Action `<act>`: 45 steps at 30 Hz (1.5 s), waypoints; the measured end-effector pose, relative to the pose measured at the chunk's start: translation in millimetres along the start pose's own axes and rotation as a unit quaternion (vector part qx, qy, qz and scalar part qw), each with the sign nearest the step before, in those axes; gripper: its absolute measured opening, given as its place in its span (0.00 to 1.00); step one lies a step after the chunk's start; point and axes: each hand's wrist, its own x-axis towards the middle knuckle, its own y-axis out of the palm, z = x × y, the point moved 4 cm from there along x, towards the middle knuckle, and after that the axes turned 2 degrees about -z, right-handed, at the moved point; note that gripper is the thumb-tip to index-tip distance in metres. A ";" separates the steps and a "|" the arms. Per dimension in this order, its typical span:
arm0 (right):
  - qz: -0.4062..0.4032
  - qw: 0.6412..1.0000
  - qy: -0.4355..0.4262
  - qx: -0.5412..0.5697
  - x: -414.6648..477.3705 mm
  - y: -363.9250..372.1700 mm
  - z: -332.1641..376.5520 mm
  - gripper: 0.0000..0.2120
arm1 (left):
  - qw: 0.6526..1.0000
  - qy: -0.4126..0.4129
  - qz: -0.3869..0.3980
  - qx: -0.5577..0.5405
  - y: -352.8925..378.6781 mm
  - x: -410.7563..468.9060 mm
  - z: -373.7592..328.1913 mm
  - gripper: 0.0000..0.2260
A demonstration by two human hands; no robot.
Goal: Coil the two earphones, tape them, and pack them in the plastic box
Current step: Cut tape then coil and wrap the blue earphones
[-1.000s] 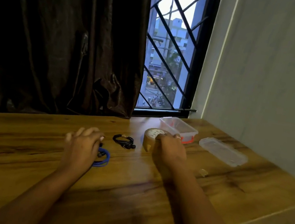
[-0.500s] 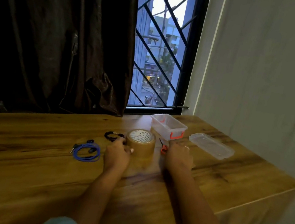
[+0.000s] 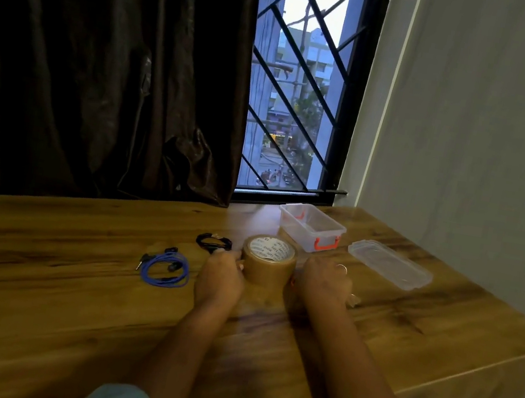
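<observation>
A blue earphone [image 3: 165, 270] lies coiled on the wooden table, left of my hands. A black earphone [image 3: 214, 242] lies coiled farther back, just left of the brown tape roll [image 3: 268, 262], which lies flat on the table. My left hand [image 3: 220, 277] holds the roll's left side with curled fingers. My right hand [image 3: 325, 283] rests knuckles-up just right of the roll; a sliver of a red object [image 3: 292, 281] shows under it, and its fingers are hidden. The clear plastic box [image 3: 300, 236] with orange clips stands open behind the roll.
The box's clear lid [image 3: 389, 264] lies to the right of the box. A small pale scrap [image 3: 354, 299] sits by my right hand. A dark curtain, a barred window and a white wall bound the table; its right edge drops off.
My left hand left the blue earphone and moved right to the tape roll. My right hand let go of the roll and shifted to its right side, over the red object.
</observation>
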 end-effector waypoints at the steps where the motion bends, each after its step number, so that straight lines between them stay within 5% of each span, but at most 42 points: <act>1: 0.004 1.000 -0.007 -0.005 0.6 -4.2 0.4 0.17 | 1.000 0.000 0.000 0.007 -0.5 -0.5 -0.6 0.14; 14: 0.048 0.987 -0.071 -0.137 -17.0 -9.5 3.9 0.13 | 0.996 -0.046 0.007 -0.079 -6.0 -3.3 10.4 0.05; 21: 0.101 0.995 -0.006 0.000 -9.5 -13.5 -17.0 0.17 | 0.961 -0.037 0.114 -0.247 -4.6 -2.2 18.5 0.07; 28: 0.154 0.984 0.007 0.094 -8.0 -10.7 -16.5 0.26 | 0.946 -0.038 0.153 -0.283 -4.7 -3.1 17.7 0.10; 33: 0.089 0.993 -0.016 0.079 -9.5 -10.9 -10.4 0.13 | 0.954 -0.013 0.122 -0.274 -7.0 -3.8 17.0 0.09; 39: -0.010 0.996 -0.023 0.082 -28.6 -23.1 -10.4 0.27 | 0.948 -0.022 0.147 -0.283 -6.7 -3.1 17.4 0.10; 41: -0.073 0.987 -0.091 0.106 -39.9 -34.5 -0.2 0.30 | 0.943 -0.024 0.164 -0.289 -5.7 -3.2 17.3 0.13; 45: -0.084 0.962 -0.217 0.141 -65.8 -32.3 36.5 0.15 | 0.938 -0.006 0.190 -0.290 -6.8 -5.9 16.0 0.17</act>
